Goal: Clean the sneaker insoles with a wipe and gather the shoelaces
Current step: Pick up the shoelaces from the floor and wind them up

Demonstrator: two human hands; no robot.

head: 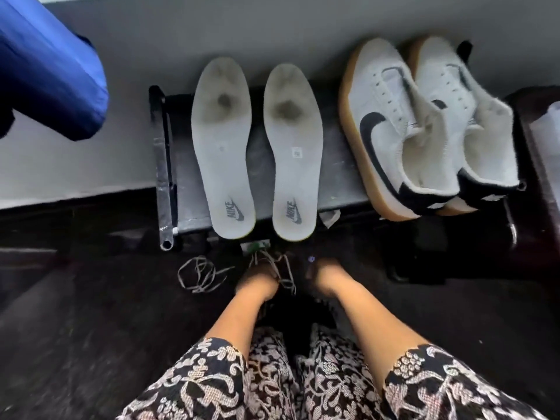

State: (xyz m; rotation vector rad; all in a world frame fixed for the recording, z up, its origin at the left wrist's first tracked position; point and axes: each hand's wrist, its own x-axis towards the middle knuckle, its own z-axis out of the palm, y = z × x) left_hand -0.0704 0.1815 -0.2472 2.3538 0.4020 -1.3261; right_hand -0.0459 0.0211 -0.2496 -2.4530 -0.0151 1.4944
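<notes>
Two white insoles, the left insole and the right insole, lie side by side on a low dark rack, each with a dark smudge near the toe. A pair of white sneakers with black swooshes and gum soles stands at the right, without laces. On the dark floor below the insoles, my left hand is closed around a tangle of pale shoelace. My right hand is close beside it, blurred, touching the same lace. A second shoelace lies loose in a loop to the left.
A small green and white packet lies on the floor under the insoles. A blue fabric item hangs at the upper left against the grey wall. A dark wooden piece of furniture stands at the right edge. My patterned sleeves fill the bottom.
</notes>
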